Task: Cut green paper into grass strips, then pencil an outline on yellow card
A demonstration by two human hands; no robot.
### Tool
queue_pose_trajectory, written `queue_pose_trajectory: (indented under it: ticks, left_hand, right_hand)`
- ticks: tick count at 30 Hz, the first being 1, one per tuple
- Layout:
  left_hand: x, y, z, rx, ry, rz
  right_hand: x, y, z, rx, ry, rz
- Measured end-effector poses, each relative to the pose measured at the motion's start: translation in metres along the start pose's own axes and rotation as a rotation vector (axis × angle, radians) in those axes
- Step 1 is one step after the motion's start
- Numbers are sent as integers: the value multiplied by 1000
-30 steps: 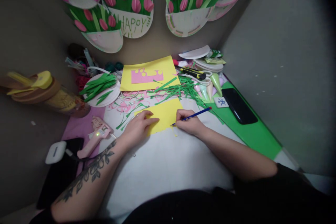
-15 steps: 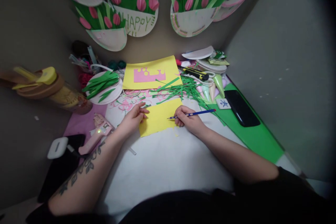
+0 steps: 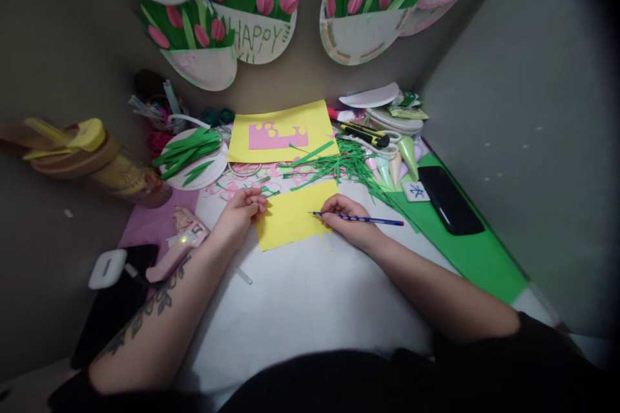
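A small yellow paper sheet (image 3: pixel 293 214) lies on the white table (image 3: pixel 310 297) in front of me. My right hand (image 3: pixel 349 221) grips a blue pencil (image 3: pixel 361 219), its tip resting on the sheet's right edge. My left hand (image 3: pixel 241 208) sits at the sheet's left edge with fingers curled, pinching that edge. A larger yellow sheet (image 3: pixel 283 132) with a pink cut-out shape lies further back.
Green paper strips (image 3: pixel 351 168) are scattered behind the sheet, more on a paper plate (image 3: pixel 196 158). A pink glue gun (image 3: pixel 181 248) lies at left, a black phone (image 3: pixel 450 199) on green paper at right, a utility knife (image 3: pixel 365 135) at back. Paper-plate tulip crafts (image 3: pixel 254 10) hang on the wall.
My left hand slid off the sheet's middle to its left edge and curled. The pencil has tilted flatter, its tip moving slightly up the right edge. The view shifted a little.
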State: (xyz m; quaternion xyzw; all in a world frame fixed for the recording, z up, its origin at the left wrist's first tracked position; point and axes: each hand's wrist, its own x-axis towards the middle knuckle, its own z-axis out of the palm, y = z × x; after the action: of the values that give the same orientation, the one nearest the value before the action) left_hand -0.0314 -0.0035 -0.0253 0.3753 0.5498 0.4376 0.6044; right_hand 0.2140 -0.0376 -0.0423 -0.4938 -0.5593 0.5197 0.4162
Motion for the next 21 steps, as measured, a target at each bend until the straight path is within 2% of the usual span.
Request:
queue_pose_trajectory:
  ticks: [4,11,18,21]
  left_hand:
    - [-1,-1,0,23,1,22]
    - [-3,-6,1,205,-58,105]
    - [-5,-9,-5,479,-156,234]
    - [-9,-6,-5,663,-273,356]
  right_hand:
    - [-1,-4,-1,-26,8,-1]
    - [-2,-1,-2,-30,-7,3]
    - [-1,0,-1,-130,9,-26]
    - [0,0,0,-208,0,-35]
